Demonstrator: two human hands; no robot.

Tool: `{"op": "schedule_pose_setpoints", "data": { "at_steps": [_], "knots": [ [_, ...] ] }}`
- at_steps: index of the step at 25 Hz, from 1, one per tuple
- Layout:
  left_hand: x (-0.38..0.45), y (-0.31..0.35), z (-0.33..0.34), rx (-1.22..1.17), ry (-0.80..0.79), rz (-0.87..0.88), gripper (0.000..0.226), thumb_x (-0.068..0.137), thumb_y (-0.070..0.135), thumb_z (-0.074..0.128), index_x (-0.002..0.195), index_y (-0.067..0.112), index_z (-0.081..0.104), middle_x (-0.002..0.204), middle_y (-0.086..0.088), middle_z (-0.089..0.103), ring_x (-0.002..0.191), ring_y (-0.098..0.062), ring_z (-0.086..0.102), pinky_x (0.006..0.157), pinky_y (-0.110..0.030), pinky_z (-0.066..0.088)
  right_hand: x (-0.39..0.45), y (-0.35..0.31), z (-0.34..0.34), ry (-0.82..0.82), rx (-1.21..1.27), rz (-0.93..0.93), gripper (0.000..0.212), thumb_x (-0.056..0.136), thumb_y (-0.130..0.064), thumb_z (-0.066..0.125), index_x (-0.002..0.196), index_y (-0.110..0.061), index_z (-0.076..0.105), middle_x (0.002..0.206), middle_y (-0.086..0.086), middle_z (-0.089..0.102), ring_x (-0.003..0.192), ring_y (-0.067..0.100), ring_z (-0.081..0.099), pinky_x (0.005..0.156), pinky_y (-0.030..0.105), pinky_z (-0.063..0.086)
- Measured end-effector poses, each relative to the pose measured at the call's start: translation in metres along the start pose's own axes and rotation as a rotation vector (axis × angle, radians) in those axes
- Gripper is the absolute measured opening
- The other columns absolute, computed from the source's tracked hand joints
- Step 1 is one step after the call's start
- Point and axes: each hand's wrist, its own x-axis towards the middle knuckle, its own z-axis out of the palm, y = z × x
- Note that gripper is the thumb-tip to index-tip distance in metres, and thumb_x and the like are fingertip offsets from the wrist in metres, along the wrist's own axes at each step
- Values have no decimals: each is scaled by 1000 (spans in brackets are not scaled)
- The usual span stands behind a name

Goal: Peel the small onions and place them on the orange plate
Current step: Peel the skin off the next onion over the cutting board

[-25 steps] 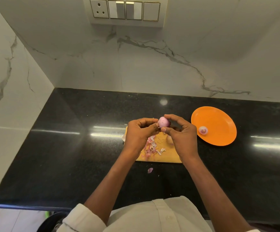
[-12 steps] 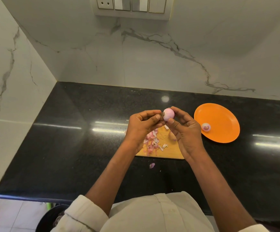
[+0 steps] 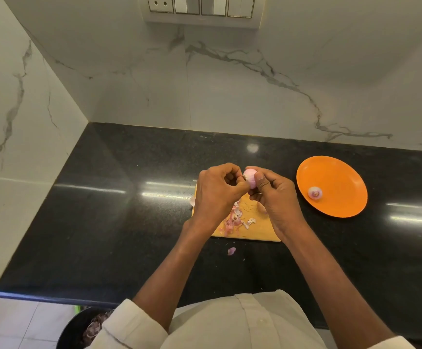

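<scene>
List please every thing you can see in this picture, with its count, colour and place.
held onion: 1, pale pink, between both hands above the board
onion on plate: 1, pink-white, on the orange plate
orange plate: 1, orange, counter, right of the board
cutting board: 1, yellow-tan, counter, under the hands
peel scraps: several, pink, on the board
stray peel: 1, purple, counter, before the board
counter: 1, black
switch panel: 1, white, wall
left hand: 1, pinches the onion's end
right hand: 1, holds the onion

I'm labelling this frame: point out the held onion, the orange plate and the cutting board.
held onion [image 3: 250,178], head view, its pink side between both hands.
orange plate [image 3: 336,177], head view, bare middle.
cutting board [image 3: 257,230], head view, bare wood near the front edge.
</scene>
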Motion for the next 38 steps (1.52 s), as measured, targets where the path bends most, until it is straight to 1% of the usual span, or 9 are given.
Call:
{"op": "schedule_pose_setpoints", "data": {
  "at_steps": [5,8,12,15,22,27,30,34,38],
  "knots": [
    [-1,-6,-4,-396,-44,-239,14,97,9,69,84,10,74,79,-10,72,77,-16,70,73,-35,64,-2,-4,-4,-128,336,267,35,111,-27,49,125,-2,70,101,13,75,79,15,65,71,28,59],
    [-5,-13,-6,-580,-32,-421,28,109,26,60,92,6,69,84,-13,73,85,-28,75,79,-43,67,-6,-3,-4,-81,431,333,44,108,-38,52,126,-1,68,99,14,74,77,15,66,70,29,59],
    [-19,-17,-1,-434,-100,-235,19,103,26,71,112,9,75,99,-8,79,95,-27,79,85,-41,67,-16,-4,-2,-26,232,256,37,106,-43,55,106,-11,75,81,1,76,70,11,68,70,27,59],
    [-23,-11,11,-410,-16,-236,14,96,14,79,107,6,79,98,-9,80,95,-30,78,86,-41,67,-19,0,-2,-18,108,187,34,107,-39,55,105,-14,78,92,4,77,78,11,68,74,27,59],
    [-35,-18,47,-807,142,-813,37,113,31,50,94,8,71,76,-5,73,79,-22,71,88,-45,61,-19,14,-10,33,526,335,23,106,-9,58,126,-8,70,114,13,78,101,24,76,81,31,62],
    [-57,-41,37,-452,182,-718,38,113,30,47,88,10,67,84,-7,73,82,-20,73,75,-39,61,-21,34,-47,363,397,464,26,96,-8,74,120,-19,73,116,7,74,105,19,72,77,29,58],
    [-64,-53,42,-200,82,-577,26,112,24,52,94,10,66,98,-9,73,96,-27,74,85,-47,63,-28,51,-59,460,397,509,14,99,-20,73,113,-20,73,113,8,75,93,18,69,72,28,54],
    [-70,-43,50,-191,-90,-472,36,102,-7,50,110,19,74,111,0,78,110,-14,73,89,-28,57,-35,59,-60,486,339,489,17,104,-29,66,119,-23,70,111,5,74,90,16,70,73,30,56],
    [-86,-31,56,-212,56,-555,33,103,1,50,119,21,70,103,-3,78,104,-15,73,69,-19,54,-47,70,-57,499,262,429,24,100,-20,71,123,-26,68,109,-2,71,97,16,73,80,32,60]
  ]
}}
